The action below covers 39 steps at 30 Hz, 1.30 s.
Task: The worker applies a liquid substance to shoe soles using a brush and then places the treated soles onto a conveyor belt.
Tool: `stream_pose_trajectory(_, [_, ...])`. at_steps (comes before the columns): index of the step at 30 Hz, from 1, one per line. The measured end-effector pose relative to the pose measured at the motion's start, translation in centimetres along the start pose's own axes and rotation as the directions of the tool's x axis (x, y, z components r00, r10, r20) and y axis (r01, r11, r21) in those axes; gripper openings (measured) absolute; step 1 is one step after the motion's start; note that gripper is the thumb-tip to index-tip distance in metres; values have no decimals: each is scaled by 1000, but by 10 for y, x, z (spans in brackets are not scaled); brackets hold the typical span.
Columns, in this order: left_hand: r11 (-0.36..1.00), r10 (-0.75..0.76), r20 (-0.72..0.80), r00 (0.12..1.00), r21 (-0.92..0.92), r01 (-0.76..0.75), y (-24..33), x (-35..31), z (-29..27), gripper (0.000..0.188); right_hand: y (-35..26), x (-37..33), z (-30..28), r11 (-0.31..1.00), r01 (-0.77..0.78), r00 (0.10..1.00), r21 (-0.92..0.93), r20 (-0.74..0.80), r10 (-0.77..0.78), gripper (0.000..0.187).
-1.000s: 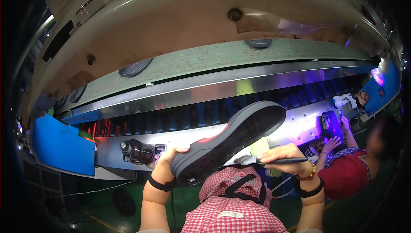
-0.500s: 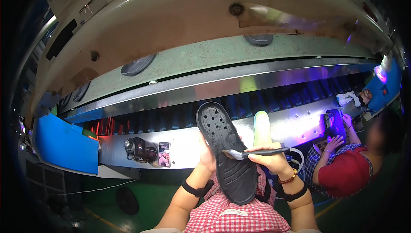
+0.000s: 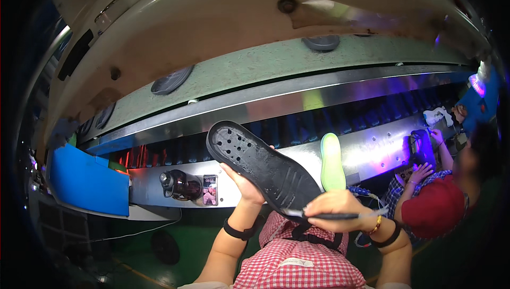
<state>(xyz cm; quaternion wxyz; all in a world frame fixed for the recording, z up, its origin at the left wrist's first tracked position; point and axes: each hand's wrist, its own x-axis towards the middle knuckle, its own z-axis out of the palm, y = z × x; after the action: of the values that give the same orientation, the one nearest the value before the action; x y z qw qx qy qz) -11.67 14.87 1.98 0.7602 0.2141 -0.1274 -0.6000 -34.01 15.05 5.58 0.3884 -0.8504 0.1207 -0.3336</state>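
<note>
Blue panel: a flat blue board [image 3: 87,178] is seen at the far left, leaning by the metal edge of the line, well apart from the hands.

Dark bottle: a dark bottle [image 3: 179,185] is laid on the steel ledge [image 3: 372,148], just beside a small upright phone-like screen [image 3: 210,189].

Left hand: the left hand [image 3: 246,185] is held under the black shoe sole [image 3: 263,168], palm up; the fingers [image 3: 234,173] are curled closed against its underside, so the sole is gripped from behind and tilted, tread side toward the camera.

Black shoe sole: it is held in the air in front of the ledge, its perforated end up and to the left, its other end down by the right hand.

Step in hand: the lower edge of the sole appears to be worked on with the pen-like tool. It is judged that the sole should be kept steady against the left palm, and the tip drawn along the rim with light, even pressure, so that the line does not stray onto the tread.

Right hand: the right hand [image 3: 340,208] is closed around a thin dark pen-like tool [image 3: 332,216]; the tool is pinched between the fingers, and its tip is touching the lower end of the sole.

Green sole: a pale green sole [image 3: 332,161] is stood on the ledge just behind the right hand, not touched.

Co-worker: a person in a red cap [image 3: 435,209] is seated at the right, with hands at a violet-lit fixture [image 3: 422,145].
</note>
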Motion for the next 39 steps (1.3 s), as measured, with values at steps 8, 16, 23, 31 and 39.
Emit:
stream_pose_trajectory(8, [989,110,304,946,-129,-73,-9,4,20,93,-4,28,10,998,47,996,48,-79,-43,16])
stream_pose_trajectory(16, [968,248,408,878,-149,-204,6,9,37,88,0,20,-2,999,30,999,35,-33,-29,16])
stream_pose_trajectory(23, [948,311,434,846,-198,-248,16,18,34,92,7,10,-14,991,-136,968,-8,-214,132,20])
stream_pose_trajectory(31, [953,301,407,862,-147,-264,24,15,52,90,14,-1,-17,914,-228,931,336,-200,305,16])
stream_pose_trajectory(39, [963,271,435,859,-122,-242,29,17,50,91,10,-2,-25,766,-305,890,566,-117,441,19])
